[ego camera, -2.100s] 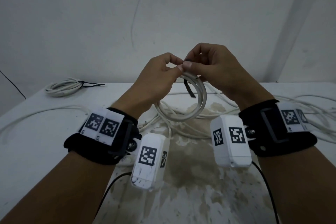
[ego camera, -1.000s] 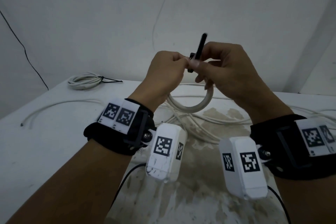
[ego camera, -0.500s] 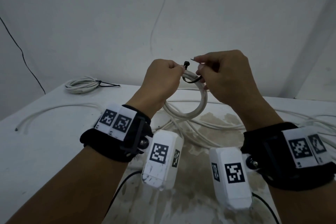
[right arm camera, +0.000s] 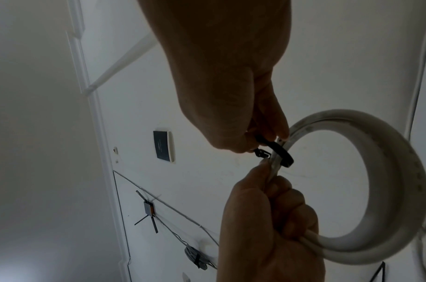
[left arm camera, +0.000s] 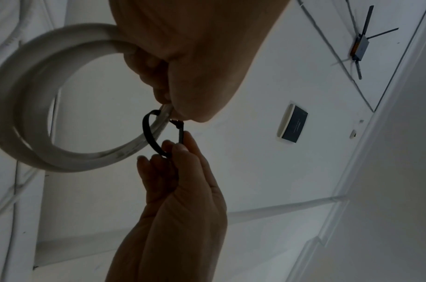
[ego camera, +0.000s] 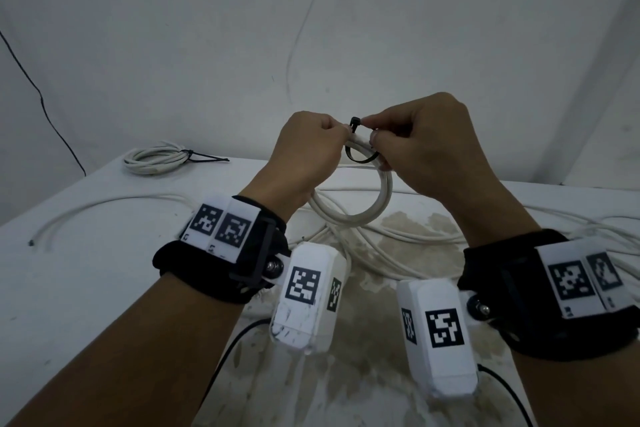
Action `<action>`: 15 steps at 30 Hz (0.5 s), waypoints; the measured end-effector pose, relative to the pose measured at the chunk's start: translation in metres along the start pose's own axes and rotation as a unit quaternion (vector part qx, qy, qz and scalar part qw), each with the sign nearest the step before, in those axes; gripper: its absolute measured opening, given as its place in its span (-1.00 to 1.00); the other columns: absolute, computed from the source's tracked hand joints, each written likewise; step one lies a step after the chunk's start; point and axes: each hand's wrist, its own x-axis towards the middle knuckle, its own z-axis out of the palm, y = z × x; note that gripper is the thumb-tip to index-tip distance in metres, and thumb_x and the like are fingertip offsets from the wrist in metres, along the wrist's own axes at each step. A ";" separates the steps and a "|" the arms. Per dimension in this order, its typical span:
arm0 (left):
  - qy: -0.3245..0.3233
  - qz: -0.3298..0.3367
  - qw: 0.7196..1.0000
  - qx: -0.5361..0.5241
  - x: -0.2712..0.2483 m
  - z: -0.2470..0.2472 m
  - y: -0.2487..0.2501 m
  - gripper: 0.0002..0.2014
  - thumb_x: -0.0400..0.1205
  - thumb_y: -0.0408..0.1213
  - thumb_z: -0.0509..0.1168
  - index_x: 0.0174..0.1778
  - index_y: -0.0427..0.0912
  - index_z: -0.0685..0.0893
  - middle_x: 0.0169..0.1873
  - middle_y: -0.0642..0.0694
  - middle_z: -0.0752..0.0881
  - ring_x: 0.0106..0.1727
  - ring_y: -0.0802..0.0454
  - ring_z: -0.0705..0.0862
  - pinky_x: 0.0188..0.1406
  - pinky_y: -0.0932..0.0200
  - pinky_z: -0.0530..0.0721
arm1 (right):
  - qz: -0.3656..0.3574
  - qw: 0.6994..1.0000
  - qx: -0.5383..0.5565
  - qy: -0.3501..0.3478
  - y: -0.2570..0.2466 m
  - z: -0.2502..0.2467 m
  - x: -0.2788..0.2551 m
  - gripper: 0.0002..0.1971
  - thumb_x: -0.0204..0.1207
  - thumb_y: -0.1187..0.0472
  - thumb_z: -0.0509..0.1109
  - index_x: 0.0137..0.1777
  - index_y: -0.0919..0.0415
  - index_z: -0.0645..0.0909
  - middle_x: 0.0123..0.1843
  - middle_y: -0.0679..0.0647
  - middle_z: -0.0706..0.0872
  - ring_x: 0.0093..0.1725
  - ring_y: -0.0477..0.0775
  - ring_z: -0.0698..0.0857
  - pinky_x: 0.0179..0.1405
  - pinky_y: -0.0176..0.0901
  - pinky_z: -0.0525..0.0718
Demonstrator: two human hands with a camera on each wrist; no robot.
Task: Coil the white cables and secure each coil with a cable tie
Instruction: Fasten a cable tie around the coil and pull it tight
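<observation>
— Coil (ego camera: 360,208) of white cable: where is it?
— Held in the air above the table (ego camera: 86,270), hanging from both hands.
— Left hand (ego camera: 304,156)?
— Fingers curled round the top of the coil, gripping it.
— Right hand (ego camera: 419,149)?
— Pinching the black cable tie (ego camera: 356,152), which loops loosely round the coil's top strands.
— Other items?
— Tied coil (ego camera: 156,157) at the table's far left; loose cables (ego camera: 398,253) spread under the hands.

round coil of white cable (ego camera: 360,211); thin black plastic cable tie (ego camera: 358,158) looped on it. white tabletop (ego camera: 86,270) with brown blotchy stain. black wristbands (ego camera: 221,267) carrying black-and-white square-patterned markers.
</observation>
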 end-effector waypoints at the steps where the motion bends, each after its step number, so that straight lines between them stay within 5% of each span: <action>1: -0.004 0.004 1.000 0.005 0.000 0.000 0.000 -0.79 0.68 -0.29 0.28 -0.13 -0.26 0.80 -0.48 0.03 0.56 -0.72 0.25 0.35 -0.72 0.45 0.27 | 0.005 1.000 0.001 0.000 0.000 0.000 0.000 -0.77 0.48 0.34 0.41 0.05 0.14 0.85 -0.44 -0.15 0.70 -0.40 -0.02 0.79 -0.19 -0.07 0.79; 7: -0.011 0.051 0.996 0.066 0.000 0.002 -0.001 -0.74 0.68 -0.24 0.28 -0.31 0.01 0.74 -0.55 0.17 0.57 -0.48 0.20 0.47 -0.45 0.30 0.40 | 0.011 1.000 0.012 0.005 -0.002 -0.001 0.000 -0.79 0.48 0.33 0.41 -0.01 0.15 0.86 -0.43 -0.17 0.70 -0.38 0.01 0.79 -0.20 0.04 0.82; 15: -0.009 0.108 0.986 0.126 0.001 0.003 -0.002 -0.79 0.69 -0.21 0.27 -0.15 -0.08 0.80 -0.54 0.19 0.51 -0.47 0.19 0.46 -0.37 0.19 0.38 | 0.031 0.999 0.001 0.042 0.000 0.000 0.001 -0.90 0.44 0.28 0.44 -0.19 0.14 0.80 -0.36 0.00 0.79 -0.35 0.02 0.78 -0.19 0.06 0.79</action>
